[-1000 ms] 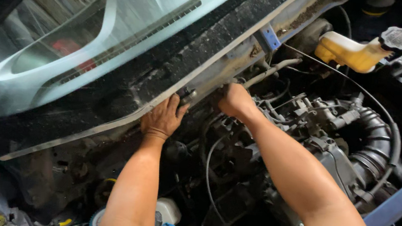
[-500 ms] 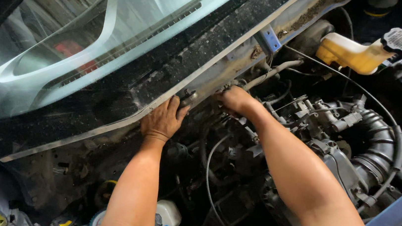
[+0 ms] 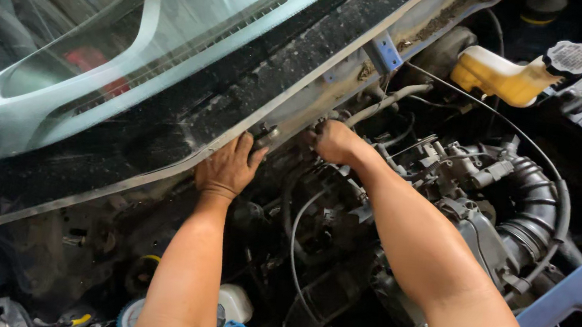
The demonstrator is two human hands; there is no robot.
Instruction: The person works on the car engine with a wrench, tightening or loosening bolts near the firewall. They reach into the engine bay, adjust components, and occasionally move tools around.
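Reaching deep behind the engine, I press my left hand (image 3: 227, 167) flat on the cowl panel edge (image 3: 160, 171), fingers spread, gripping nothing. My right hand (image 3: 333, 140) curls at the firewall beside a thin metal pipe (image 3: 383, 105); what its grip holds, I cannot tell. A slip could scrape knuckles or snag the black cable (image 3: 293, 257).

2 bare, sleeveless forearms (image 3: 185, 275)

Glossy glass windscreen (image 3: 139, 32); ribbed matt rubber hose (image 3: 532, 203).
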